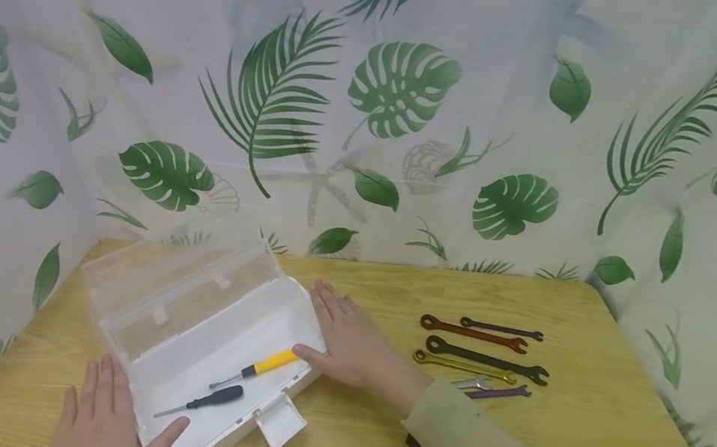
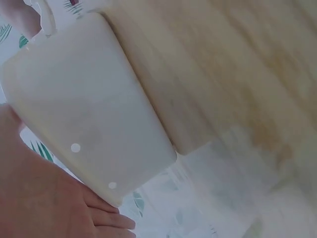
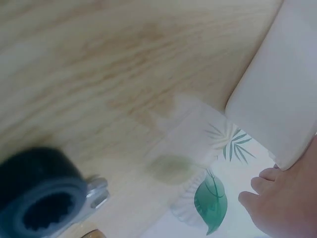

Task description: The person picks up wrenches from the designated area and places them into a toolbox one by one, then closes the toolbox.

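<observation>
A white toolbox (image 1: 197,362) stands at an angle on the table, its clear lid (image 1: 187,284) raised toward the back. Inside lie a yellow-handled screwdriver (image 1: 275,362) and a black-handled screwdriver (image 1: 220,397). My left hand (image 1: 102,416) lies along the box's left end with straight fingers, thumb reaching over the rim. At the opposite end, my right hand (image 1: 352,343) rests with fingers extended along the outside and thumb at the front rim, near the yellow handle. Both wrist views show the box's end walls (image 2: 99,99) beside the hands. The white front latch (image 1: 281,422) hangs down.
Several combination wrenches lie to the right, among them a red wrench (image 1: 480,335), a large black wrench (image 1: 486,360) and a purple wrench (image 1: 499,393). My right sleeve partly covers a dark tool (image 1: 415,445). A leaf-patterned sheet (image 1: 444,189) hangs behind the table.
</observation>
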Demonstrator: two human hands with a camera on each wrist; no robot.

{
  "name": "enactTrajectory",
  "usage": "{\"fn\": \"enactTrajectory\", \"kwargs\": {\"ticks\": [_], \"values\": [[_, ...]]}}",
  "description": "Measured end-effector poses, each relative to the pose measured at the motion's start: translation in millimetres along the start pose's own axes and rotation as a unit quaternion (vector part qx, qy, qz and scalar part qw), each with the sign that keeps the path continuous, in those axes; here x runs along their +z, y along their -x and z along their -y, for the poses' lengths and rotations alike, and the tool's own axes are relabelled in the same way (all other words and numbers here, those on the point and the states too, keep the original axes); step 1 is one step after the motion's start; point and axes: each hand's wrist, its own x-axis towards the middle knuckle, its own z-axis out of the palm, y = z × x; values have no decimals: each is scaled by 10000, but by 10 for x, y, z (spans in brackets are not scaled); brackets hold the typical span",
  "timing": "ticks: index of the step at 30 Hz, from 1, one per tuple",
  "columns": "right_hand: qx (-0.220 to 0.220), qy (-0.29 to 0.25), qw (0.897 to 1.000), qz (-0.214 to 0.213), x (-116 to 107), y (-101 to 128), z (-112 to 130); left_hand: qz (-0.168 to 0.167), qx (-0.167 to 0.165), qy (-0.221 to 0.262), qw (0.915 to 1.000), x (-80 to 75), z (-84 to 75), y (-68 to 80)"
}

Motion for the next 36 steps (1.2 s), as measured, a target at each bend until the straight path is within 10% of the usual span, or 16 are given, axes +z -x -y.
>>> {"fn": "enactTrajectory", "kwargs": {"ticks": [17,36], "values": [[-35,-54,10000,52,28,199,10,601,964,430,9926,-9,204,-245],[44,-215,9996,-198,115,480,68,543,1830,732,9789,18,315,-429]]}}
